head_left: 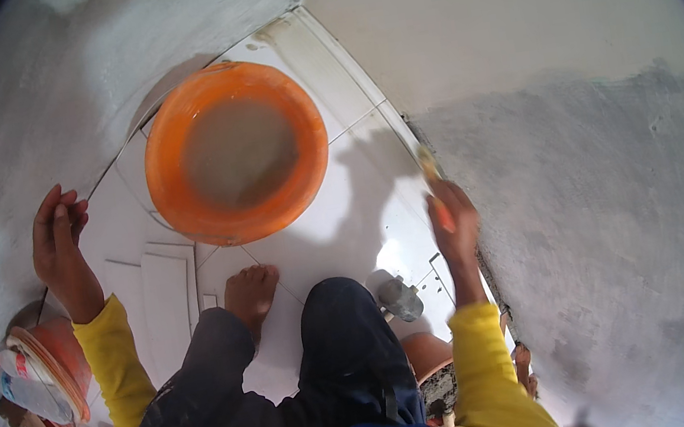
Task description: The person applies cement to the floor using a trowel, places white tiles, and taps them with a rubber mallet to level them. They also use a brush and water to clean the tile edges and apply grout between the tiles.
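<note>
My right hand (453, 220) grips a small tool with an orange handle (444, 215); its pale tip (427, 162) touches the joint where the white floor tile meets the grey wall (603, 203). My left hand (57, 240) rests flat against the grey wall on the left, fingers together and holding nothing. An orange bucket (235, 150) of cloudy grey water stands on the white tiled floor (342, 213) ahead, between my hands. My bare foot (250, 292) and bent knees in dark trousers sit just below the bucket.
A white skirting strip (339, 65) runs along the wall base toward the corner. Loose white tile pieces (165, 295) lie left of my foot. A metal trowel (397, 296) lies by my right knee. A smaller orange bucket with bags (45, 373) stands at the lower left.
</note>
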Demonstrator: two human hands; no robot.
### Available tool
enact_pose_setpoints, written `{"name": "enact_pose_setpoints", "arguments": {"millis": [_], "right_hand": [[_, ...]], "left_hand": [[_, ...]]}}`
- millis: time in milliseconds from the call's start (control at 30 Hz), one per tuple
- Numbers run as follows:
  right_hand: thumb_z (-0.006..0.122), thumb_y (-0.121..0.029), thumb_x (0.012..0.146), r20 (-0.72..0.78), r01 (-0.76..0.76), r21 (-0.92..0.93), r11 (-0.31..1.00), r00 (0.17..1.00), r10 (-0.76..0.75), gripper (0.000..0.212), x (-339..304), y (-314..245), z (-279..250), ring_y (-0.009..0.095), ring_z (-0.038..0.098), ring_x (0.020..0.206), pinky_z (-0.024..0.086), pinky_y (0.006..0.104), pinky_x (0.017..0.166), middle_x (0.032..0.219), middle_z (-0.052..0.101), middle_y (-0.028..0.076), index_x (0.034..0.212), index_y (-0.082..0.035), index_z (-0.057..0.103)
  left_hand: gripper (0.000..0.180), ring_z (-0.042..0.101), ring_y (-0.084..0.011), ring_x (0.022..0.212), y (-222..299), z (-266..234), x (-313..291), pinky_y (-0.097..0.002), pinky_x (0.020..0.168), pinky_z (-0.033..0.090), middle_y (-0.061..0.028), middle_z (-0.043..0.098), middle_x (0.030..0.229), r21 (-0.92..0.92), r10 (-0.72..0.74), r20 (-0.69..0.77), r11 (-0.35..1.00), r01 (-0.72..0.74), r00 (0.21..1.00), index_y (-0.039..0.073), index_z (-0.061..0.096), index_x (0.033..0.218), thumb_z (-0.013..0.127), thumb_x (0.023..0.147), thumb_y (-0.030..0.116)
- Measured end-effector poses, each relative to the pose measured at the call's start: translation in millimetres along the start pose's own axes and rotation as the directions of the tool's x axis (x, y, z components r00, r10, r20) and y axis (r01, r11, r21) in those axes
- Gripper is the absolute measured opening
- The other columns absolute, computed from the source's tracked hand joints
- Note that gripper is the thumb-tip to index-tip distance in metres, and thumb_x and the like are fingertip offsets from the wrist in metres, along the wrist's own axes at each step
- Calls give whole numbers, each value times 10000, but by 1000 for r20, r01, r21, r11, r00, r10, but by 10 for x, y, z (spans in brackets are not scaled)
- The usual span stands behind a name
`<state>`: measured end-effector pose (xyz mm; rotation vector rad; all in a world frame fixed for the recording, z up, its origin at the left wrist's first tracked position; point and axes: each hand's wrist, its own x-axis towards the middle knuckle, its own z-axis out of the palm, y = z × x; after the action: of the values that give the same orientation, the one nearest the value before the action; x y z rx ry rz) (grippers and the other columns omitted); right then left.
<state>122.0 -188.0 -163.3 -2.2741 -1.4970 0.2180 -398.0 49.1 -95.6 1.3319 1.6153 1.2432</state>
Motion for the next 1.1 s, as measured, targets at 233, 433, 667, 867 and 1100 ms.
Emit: {"name": "enact_pose_setpoints", "arguments": {"millis": [233,433,667,867,1100], "right_hand": [[700,-73,904,-140,123,-50,991,982,-129,319,1507,-678,1016,403,717,1072,599,487,946,1234,763,123,1211,-104,780],[689,-84,922,-171,-50,-25,998,984,45,322,697,-148,780,410,711,1036,598,498,917,1212,770,128,1227,-134,779],[706,-116,962,-88,-198,-89,976,978,190,338,-941,924,18,412,696,1137,572,492,1017,1396,728,135,1297,-114,750],[775,-137,949,-115,-302,-145,942,951,287,281,-1511,887,-501,385,707,1135,581,470,1015,1364,749,153,1222,-76,790],[752,-148,978,121,-191,-16,982,974,191,293,-1633,885,-415,373,693,1211,568,462,1050,1373,744,144,1261,-81,779]], "left_hand": [[363,712,-201,1143,-149,25,51,-340,1018,576,-125,721,1282,-81,-40,7,996,41,999,-8,647,1454,568,1140,155],[367,708,-188,1126,-127,-12,100,-338,1034,547,-95,723,1303,-2,-35,22,999,35,999,24,650,1467,545,1153,181],[360,709,-189,1123,16,255,58,-340,1037,550,-100,725,1306,30,-28,87,999,26,996,23,653,1462,543,1152,170],[361,706,-189,1129,207,291,58,-341,1040,553,-106,723,1308,63,11,100,998,-18,995,13,648,1464,536,1157,167],[366,704,-198,1158,111,400,51,-346,1056,552,-117,718,1333,61,-33,109,998,26,994,10,644,1468,528,1163,173]]}}
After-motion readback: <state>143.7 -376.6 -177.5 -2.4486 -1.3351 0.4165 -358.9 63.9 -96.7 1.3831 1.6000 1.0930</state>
